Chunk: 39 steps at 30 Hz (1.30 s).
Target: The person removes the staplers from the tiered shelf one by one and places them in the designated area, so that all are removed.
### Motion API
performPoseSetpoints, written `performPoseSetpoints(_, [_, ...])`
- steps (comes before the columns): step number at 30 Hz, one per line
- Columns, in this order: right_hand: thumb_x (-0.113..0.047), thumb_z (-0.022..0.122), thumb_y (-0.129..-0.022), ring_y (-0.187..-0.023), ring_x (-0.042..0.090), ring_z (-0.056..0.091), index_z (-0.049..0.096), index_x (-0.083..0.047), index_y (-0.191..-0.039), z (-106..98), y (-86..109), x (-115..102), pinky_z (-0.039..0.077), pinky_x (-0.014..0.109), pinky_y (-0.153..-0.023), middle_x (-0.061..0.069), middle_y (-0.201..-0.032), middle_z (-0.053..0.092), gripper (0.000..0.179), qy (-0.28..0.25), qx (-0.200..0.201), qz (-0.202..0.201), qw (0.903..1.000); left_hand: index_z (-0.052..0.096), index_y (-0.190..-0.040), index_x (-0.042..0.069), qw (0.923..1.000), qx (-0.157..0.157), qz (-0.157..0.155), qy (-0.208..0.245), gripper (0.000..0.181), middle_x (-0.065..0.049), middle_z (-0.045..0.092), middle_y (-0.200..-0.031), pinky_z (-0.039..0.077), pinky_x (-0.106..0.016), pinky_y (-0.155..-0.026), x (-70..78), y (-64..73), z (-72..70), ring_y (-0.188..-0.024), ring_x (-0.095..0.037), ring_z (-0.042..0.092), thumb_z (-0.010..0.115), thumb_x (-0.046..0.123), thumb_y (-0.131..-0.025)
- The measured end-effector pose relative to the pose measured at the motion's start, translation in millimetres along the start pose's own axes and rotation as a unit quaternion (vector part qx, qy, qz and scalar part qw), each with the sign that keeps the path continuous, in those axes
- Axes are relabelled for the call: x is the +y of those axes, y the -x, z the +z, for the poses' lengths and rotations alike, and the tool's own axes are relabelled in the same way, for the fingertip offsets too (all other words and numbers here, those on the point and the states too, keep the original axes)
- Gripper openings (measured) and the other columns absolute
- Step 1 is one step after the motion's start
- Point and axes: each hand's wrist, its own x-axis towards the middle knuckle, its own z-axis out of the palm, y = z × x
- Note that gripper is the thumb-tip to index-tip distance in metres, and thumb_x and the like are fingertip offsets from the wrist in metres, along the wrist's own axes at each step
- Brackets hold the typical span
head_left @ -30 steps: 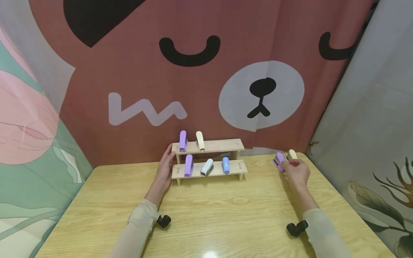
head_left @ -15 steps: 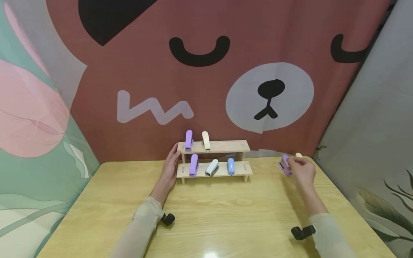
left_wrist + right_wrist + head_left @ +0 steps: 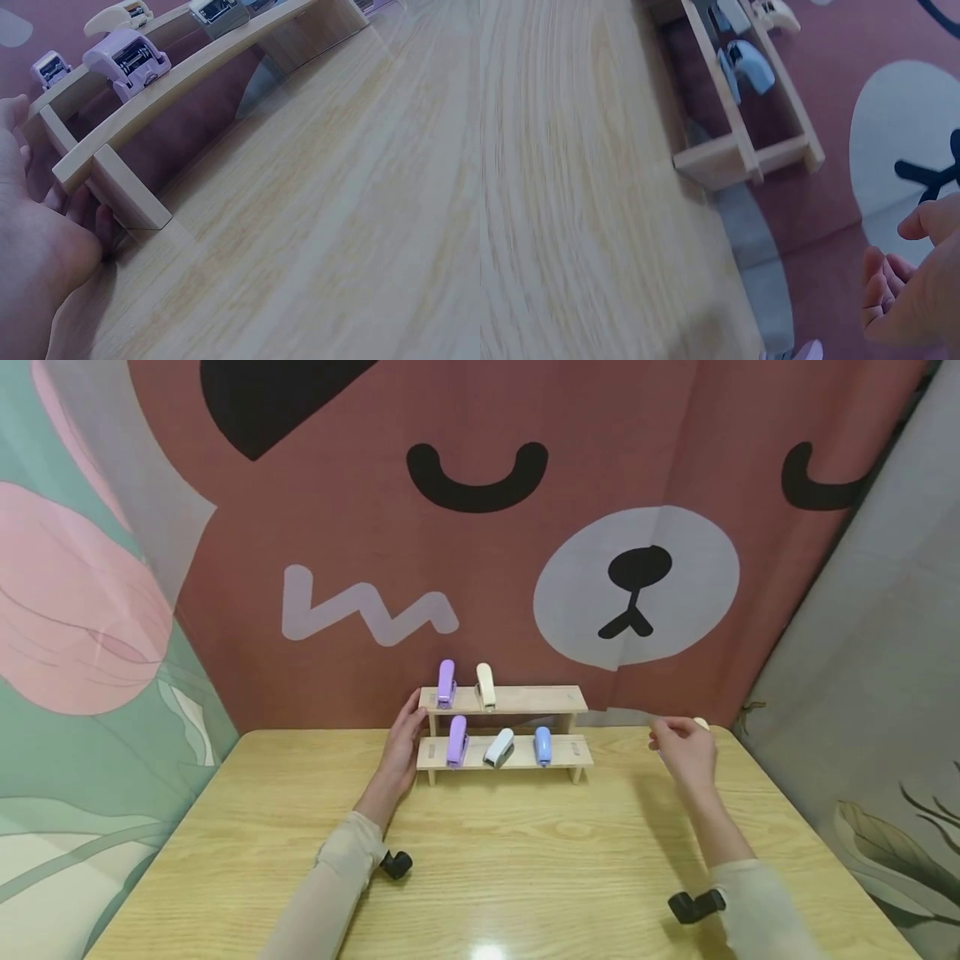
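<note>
My left hand [image 3: 401, 745] grips the left end of a two-tier wooden stand [image 3: 528, 697]; in the left wrist view some fingertips [image 3: 103, 223] curl in behind its leg. On the upper shelf stand a purple stapler [image 3: 446, 685] and a cream stapler [image 3: 486, 687]. The lower shelf bears a purple stapler [image 3: 456, 742], a white stapler [image 3: 498, 747] and a blue stapler [image 3: 543, 746]. My right hand [image 3: 688, 756] hovers at the table's far right, fingers loosely bent around nothing. Below it, a purple stapler [image 3: 810, 351] shows at the right wrist view's bottom edge.
Behind my right hand, the top of another cream stapler [image 3: 701, 723] peeks out. The wood-grain table [image 3: 487, 860] ends at a bear-print curtain [image 3: 375, 543], with a grey curtain [image 3: 877, 610] on the right.
My right hand has let go of the purple stapler at the right and lifted slightly, now covering it in the head view. The left hand stays on the stand; the head view has shifted.
</note>
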Motion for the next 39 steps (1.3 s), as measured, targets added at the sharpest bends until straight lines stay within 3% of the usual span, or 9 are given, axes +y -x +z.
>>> performPoseSetpoints(7, [-0.024,0.066,-0.098,-0.074,0.015,0.070,0.066,0.000,-0.113,7.3,14.6,-13.7,0.049,0.021,-0.073,0.004,-0.089,0.074,0.028,0.008,-0.028,-0.026,0.9992,0.041,-0.158,0.027,1.0000,-0.004,0.000,-0.002,0.057,0.001,0.036,-0.160,0.016,-0.045,-0.120,1.3,1.0,0.5,-0.146,-0.024,0.028,0.060,0.031,-0.105])
performPoseSetpoints(14, [-0.027,0.066,-0.099,-0.076,0.014,0.070,0.066,-0.002,-0.116,12.7,24.4,-29.7,0.049,0.024,-0.073,-0.001,-0.087,0.073,0.030,0.008,-0.042,-0.031,0.9986,0.043,-0.157,0.028,1.0000,-0.005,0.002,0.002,0.057,0.001,0.038,-0.158,0.018,-0.043,-0.119,4.7,-1.1,0.3,-0.144,-0.024,0.031,0.063,0.031,-0.103])
performPoseSetpoints(21, [-0.026,0.066,-0.100,-0.075,0.016,0.069,0.068,-0.001,-0.115,21.2,35.3,-38.1,0.047,0.023,-0.062,0.005,-0.090,0.073,0.030,-0.002,-0.052,-0.053,0.9973,0.046,-0.155,0.031,0.9999,-0.003,-0.008,0.007,0.056,0.003,0.041,-0.155,0.021,-0.044,-0.118,3.5,0.1,1.2,-0.142,-0.024,0.032,0.064,0.033,-0.102])
performPoseSetpoints(26, [-0.021,0.065,-0.100,-0.077,0.022,0.069,0.067,0.004,-0.116,30.4,42.7,-40.8,0.048,0.024,-0.063,0.005,-0.088,0.071,0.030,-0.013,-0.072,-0.057,0.9957,0.048,-0.153,0.031,0.9998,0.003,-0.013,0.015,0.052,0.001,0.043,-0.154,0.020,-0.045,-0.118,0.2,3.3,0.4,-0.143,-0.026,0.032,0.063,0.030,-0.103])
performPoseSetpoints(33, [-0.032,0.070,-0.097,-0.082,0.026,0.069,0.071,-0.003,-0.111,46.6,46.1,-49.3,0.046,0.025,-0.058,0.001,-0.085,0.071,0.032,0.038,-0.079,-0.085,0.9925,0.047,-0.154,0.030,0.9999,-0.003,-0.007,0.015,0.052,0.001,0.044,-0.153,0.021,-0.042,-0.118,-0.8,4.5,0.8,-0.141,-0.024,0.036,0.062,0.031,-0.104])
performPoseSetpoints(39, [-0.031,0.069,-0.097,-0.077,0.020,0.068,0.070,-0.004,-0.111,63.4,48.7,-57.3,0.046,0.028,-0.059,0.012,-0.094,0.071,0.031,0.047,-0.104,-0.109,0.9875,0.046,-0.155,0.028,0.9997,-0.008,0.003,0.023,0.052,-0.001,0.045,-0.153,0.025,-0.041,-0.117,1.2,4.0,0.5,-0.139,-0.025,0.039,0.060,0.028,-0.105])
